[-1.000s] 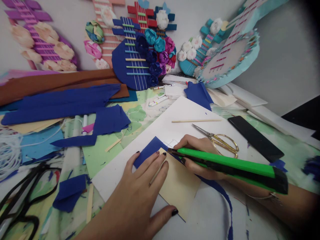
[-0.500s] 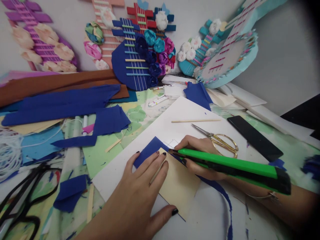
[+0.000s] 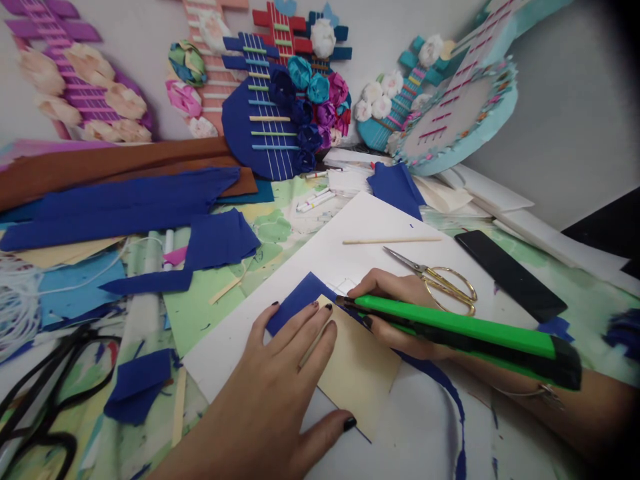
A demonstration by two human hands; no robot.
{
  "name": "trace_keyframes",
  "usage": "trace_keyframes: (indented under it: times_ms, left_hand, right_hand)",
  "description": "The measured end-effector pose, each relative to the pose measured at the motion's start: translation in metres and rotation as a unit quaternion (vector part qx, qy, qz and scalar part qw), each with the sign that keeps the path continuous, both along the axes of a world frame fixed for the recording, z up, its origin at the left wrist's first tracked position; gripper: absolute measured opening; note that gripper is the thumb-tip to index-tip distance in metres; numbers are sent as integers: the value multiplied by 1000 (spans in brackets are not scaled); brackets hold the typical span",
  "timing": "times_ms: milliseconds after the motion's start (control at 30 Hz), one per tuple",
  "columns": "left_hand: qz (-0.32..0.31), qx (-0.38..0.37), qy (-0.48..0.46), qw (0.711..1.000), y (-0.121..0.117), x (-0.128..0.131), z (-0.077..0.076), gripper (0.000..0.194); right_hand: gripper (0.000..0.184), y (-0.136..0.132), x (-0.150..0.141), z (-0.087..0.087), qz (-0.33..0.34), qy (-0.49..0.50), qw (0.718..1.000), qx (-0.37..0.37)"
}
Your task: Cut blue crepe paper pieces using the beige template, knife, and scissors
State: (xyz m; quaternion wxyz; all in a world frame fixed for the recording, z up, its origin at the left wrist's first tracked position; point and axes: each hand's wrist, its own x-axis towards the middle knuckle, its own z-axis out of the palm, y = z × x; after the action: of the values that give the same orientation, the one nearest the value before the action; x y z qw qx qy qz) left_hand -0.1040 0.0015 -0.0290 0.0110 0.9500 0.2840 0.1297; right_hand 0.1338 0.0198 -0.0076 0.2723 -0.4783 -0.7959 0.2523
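Note:
My left hand (image 3: 285, 380) lies flat with its fingers spread, pressing a cream paper rectangle (image 3: 363, 363) down over a blue paper piece (image 3: 299, 305). In my right hand (image 3: 400, 293) is a green and black utility knife (image 3: 460, 330). The knife's tip meets the upper edge of the cream rectangle, close to my left fingertips; the blade itself is too small to make out. A narrow blue strip (image 3: 444, 383) curls down from under my right hand. All of this rests on a white sheet (image 3: 350, 230).
Gold-handled scissors (image 3: 440, 287) and a thin wooden stick (image 3: 393, 241) lie beyond my right hand, with a black phone-like slab (image 3: 510, 275) farther right. Black-handled scissors (image 3: 55, 407) are at left, near blue paper scraps (image 3: 137, 387). Decorated paper guitars (image 3: 263, 127) lean against the wall.
The knife tip has shifted very slightly left along the cream rectangle's edge. My left hand keeps its place, and the view has barely moved.

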Motion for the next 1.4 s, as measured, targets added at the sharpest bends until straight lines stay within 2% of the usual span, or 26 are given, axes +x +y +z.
trace_keyframes:
  times_ms: [400, 667, 833, 1000, 1200, 1400]
  left_hand:
    - [0, -5, 1, 1000, 0, 0, 1, 68]
    - [1, -1, 8, 1000, 0, -1, 0, 69]
    - [1, -1, 17, 1000, 0, 0, 0, 68]
    - [3, -12, 10, 1000, 0, 1, 1, 68]
    - [3, -25, 6, 1000, 0, 1, 1, 68]
    - [8, -48, 12, 999, -1, 0, 2, 69]
  right_hand:
    - [25, -1, 0, 0, -10, -5, 1000, 6]
    - [26, 2, 4, -4, 17, 11, 1000, 8]
    - [26, -1, 3, -2, -6, 12, 1000, 9]
    - [27, -1, 4, -1, 32, 9, 999, -2]
    - [27, 0, 8, -5, 27, 15, 999, 29]
    - [23, 0, 7, -2, 38, 18, 998, 38]
